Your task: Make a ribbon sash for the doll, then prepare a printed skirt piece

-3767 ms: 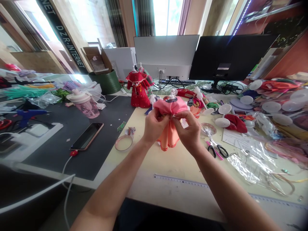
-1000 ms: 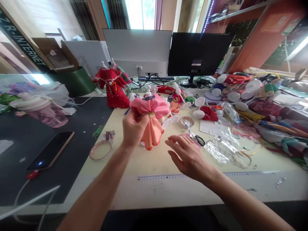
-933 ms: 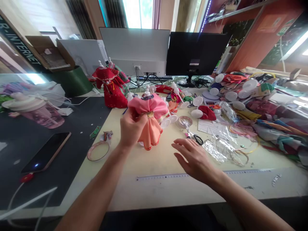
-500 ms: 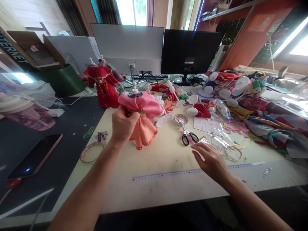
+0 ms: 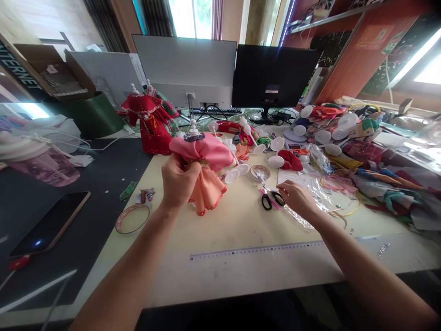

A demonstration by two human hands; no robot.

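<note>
A miniature dress (image 5: 206,181) with a pink satin top and an orange, red-edged skirt is worn by a small white mannequin (image 5: 193,128). Around its waist my left hand (image 5: 181,177) is closed, thumb in front. My right hand (image 5: 299,196) reaches over the clear plastic bag (image 5: 306,220), just beside the black-handled scissors (image 5: 267,201). Its fingers are curled together, and what they pinch, if anything, is hidden. A pink pen-like stick (image 5: 274,203) lies under the scissors, whose blades point at a small round dish (image 5: 260,172).
A clear ruler (image 5: 248,250) lies along the front of the table, with a tape roll (image 5: 132,218) to its left. Red dressed mannequins (image 5: 151,122) stand behind. Fabric scraps and white stands (image 5: 324,135) are heaped at right. A phone (image 5: 51,223) rests on the dark mat.
My right hand has moved forward, away from me, past the pink stick's end, and its fingers have curled in. My left hand keeps its hold on the dress almost unmoved.
</note>
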